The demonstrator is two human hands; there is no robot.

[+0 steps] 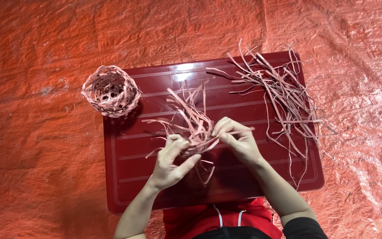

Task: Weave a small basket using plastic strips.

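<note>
Pink strips, half-woven bundle [195, 130] pinched between left hand [171, 159] and right hand [237, 139], both closed on it, over dark red board [129, 177]. One finished basket [110, 90] at board's corner (loose strips [284, 93] aplenty); current weave looks barely started.

No packages, labels, signs, screens

1 finished woven basket [110, 90], 1 half-woven piece [195, 128] in 2 hands, 1 loose pile of strips [284, 95] (too tangled to count singly), 1 dark red board [226, 177], 1 orange tarp [32, 177].
</note>
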